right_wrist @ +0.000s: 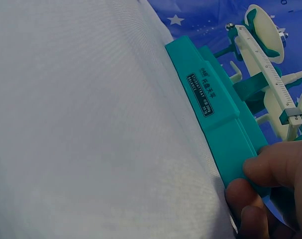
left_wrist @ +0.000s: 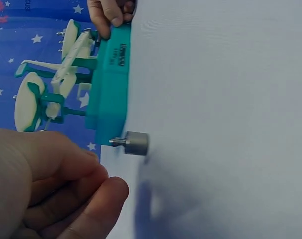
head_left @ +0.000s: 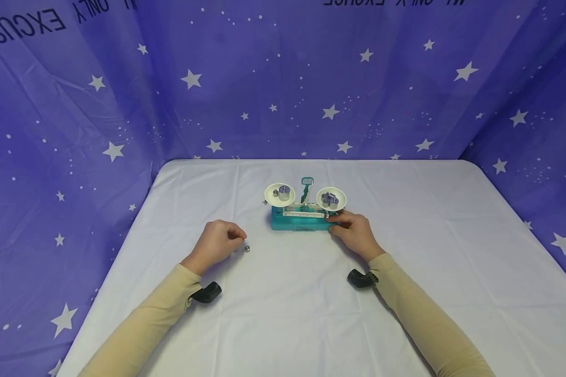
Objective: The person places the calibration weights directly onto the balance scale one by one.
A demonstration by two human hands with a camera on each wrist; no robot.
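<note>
A green tray balance point(head_left: 299, 224) with two white pans stands near the middle of the table. My right hand point(head_left: 355, 233) grips the right end of its base, as the right wrist view point(right_wrist: 275, 184) also shows. Left of the balance, a small metal weight point(head_left: 247, 249) with a knob stands on the cloth. My left hand point(head_left: 219, 243) hovers beside this weight point(left_wrist: 137, 143), apart from it, fingers loosely bent and holding nothing visible. A large and a small weight sit in the left pan point(head_left: 270, 200); several weights crowd the right pan point(head_left: 342, 198).
White cloth point(head_left: 283, 314) covers the table. A purple star-patterned curtain point(head_left: 283, 78) hangs behind it and along both sides. Black devices, one at the left wrist point(head_left: 207, 293) and one at the right wrist point(head_left: 360, 279), stick out under the sleeves.
</note>
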